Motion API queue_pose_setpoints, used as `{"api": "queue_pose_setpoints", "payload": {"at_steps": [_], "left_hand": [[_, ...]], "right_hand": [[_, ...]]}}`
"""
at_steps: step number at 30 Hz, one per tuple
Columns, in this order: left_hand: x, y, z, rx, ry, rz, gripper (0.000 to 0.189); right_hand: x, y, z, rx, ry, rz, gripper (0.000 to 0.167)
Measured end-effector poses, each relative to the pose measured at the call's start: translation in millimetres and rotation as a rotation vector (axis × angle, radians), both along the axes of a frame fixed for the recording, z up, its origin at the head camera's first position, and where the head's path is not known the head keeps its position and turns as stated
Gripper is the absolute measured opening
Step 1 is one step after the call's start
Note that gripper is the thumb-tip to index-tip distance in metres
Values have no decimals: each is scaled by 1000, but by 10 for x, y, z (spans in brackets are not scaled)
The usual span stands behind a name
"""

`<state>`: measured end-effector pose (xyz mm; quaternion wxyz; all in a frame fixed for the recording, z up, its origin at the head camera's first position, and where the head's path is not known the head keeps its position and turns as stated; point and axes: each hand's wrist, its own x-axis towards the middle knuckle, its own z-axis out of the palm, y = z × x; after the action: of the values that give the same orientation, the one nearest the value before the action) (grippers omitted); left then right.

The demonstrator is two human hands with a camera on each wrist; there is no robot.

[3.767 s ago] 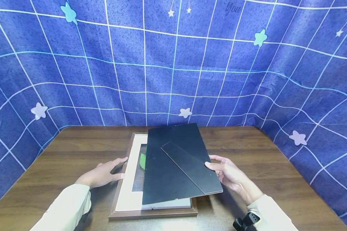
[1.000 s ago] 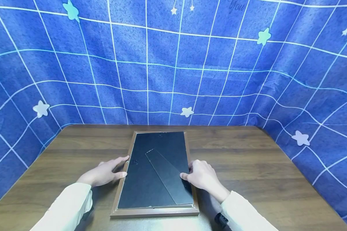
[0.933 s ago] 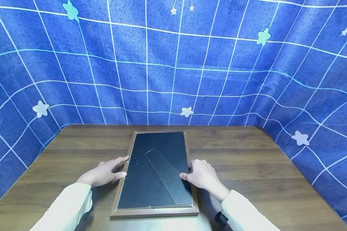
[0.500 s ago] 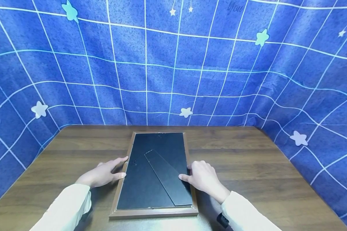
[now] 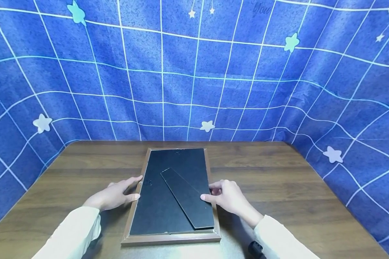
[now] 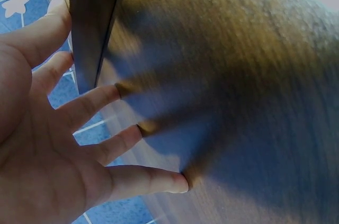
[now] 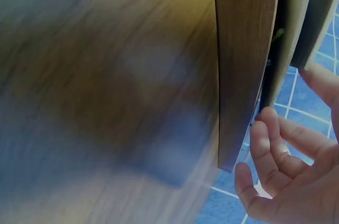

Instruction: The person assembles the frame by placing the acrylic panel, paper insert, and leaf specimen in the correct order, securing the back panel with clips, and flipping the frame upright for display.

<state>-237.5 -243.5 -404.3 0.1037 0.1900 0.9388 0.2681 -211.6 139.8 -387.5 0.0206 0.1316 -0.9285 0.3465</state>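
A brown picture frame (image 5: 171, 239) lies face down on the table, with its black backing board (image 5: 152, 212) set within it. A hinged stand leg (image 5: 184, 198) runs slantwise across the board, its lower end slightly raised. My left hand (image 5: 111, 195) rests at the frame's left side, thumb and index finger touching the edge; in the left wrist view its other fingers spread straight onto the table. My right hand (image 5: 228, 198) pinches the board's right edge, thumb on the stand leg. In the right wrist view, curled fingers (image 7: 275, 128) meet the board's edge, which stands away from the frame.
The wooden table (image 5: 262, 172) stretches to both sides of the frame. Behind and beside it hangs a blue cloth (image 5: 178, 90) with white grid lines and stars. A small black device (image 5: 256, 249) sits by the right cuff.
Earlier, my right hand held the board tilted over the frame, showing a white mat and green leaf. The board now covers them. Lately the right fingers shifted and the board's right side rose slightly.
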Motion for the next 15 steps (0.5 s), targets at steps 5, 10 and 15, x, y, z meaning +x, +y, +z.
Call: {"api": "queue_pose_setpoints", "payload": {"at_steps": [5, 10, 15], "left_hand": [[-25, -12, -46, 4, 1, 11, 74], [-4, 15, 0, -1, -2, 11, 74], [30, 51, 60, -4, 4, 1, 71]], "right_hand": [[-15, 29, -38, 37, 45, 20, 52], [-36, 73, -82, 13, 88, 46, 49], [-83, 175, -83, -83, 96, 103, 23]]}}
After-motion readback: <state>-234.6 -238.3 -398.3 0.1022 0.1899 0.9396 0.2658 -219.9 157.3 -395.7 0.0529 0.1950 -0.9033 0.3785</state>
